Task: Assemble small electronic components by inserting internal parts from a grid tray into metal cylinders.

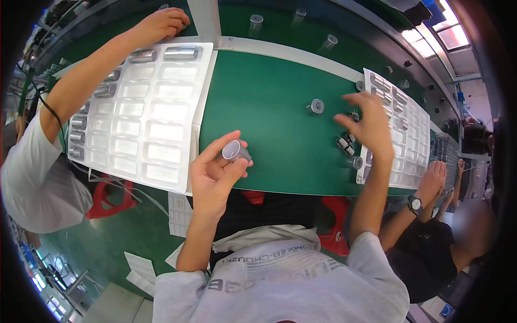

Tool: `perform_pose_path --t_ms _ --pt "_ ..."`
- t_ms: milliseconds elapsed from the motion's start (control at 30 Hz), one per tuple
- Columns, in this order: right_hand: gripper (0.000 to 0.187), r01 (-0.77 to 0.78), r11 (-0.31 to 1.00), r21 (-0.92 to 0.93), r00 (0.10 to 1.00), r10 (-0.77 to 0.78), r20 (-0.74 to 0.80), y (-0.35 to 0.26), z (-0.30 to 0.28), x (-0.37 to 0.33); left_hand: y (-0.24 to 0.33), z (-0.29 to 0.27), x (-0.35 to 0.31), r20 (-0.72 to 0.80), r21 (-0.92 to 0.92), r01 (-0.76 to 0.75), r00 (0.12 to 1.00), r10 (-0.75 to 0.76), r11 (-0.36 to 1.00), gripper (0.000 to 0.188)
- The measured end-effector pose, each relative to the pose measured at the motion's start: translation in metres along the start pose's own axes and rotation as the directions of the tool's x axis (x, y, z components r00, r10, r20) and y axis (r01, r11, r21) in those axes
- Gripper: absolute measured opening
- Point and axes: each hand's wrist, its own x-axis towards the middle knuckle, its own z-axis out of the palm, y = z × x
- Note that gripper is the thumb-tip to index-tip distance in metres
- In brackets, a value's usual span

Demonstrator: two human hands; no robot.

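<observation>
My left hand [209,180] is closed around a grey metal cylinder [231,149], its pale round end tilted up and the thumb along its side. My right hand [372,128] hovers by the right tray, thumb and fingers spread, with nothing visible between them. Close below its thumb lie several small black-and-silver parts [344,144]. A short metal cylinder [316,106] with a detailed round end rests on the green bench [264,107] between my hands. Another cylinder [354,162] lies beside the right tray, near my right wrist.
At left is a white compartment tray [197,116], partly filled with cylinders; a co-worker's arm [86,75] reaches over it. A second white tray [410,134] with several cylinders lies right. Behind the metal rail [291,51] stand more cylinders [256,21]. Another person's hands [432,180] work far right.
</observation>
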Motion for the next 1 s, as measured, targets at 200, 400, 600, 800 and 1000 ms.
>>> perform_pose_path --t_ms 200,400,600,800,1000 --pt "0.037 -0.024 0.949 0.315 0.999 0.036 -0.03 -0.034 0.041 0.014 -0.008 0.007 -0.002 -0.01 0.037 -0.02 1.0 0.021 0.999 0.042" --pt "0.032 -0.175 0.984 0.026 0.931 0.174 -0.321 0.088 0.046 0.123 -0.006 0.0 -0.009 -0.036 0.087 -0.029 0.999 0.032 0.996 0.042" --pt "0.049 -0.179 0.983 -0.028 0.974 0.173 -0.145 0.157 0.076 0.164 -0.013 0.002 -0.016 -0.17 0.06 -0.089 0.981 0.098 0.994 0.041" --pt "0.047 -0.324 0.844 -0.427 0.922 0.383 0.059 0.039 0.01 0.055 -0.017 -0.012 -0.026 -0.188 0.065 -0.093 0.977 0.104 0.994 0.034" --pt "0.036 -0.36 0.847 -0.391 0.861 0.463 0.209 0.005 0.015 0.01 -0.024 -0.005 -0.024 -0.072 0.035 -0.153 0.985 0.155 0.988 0.037"
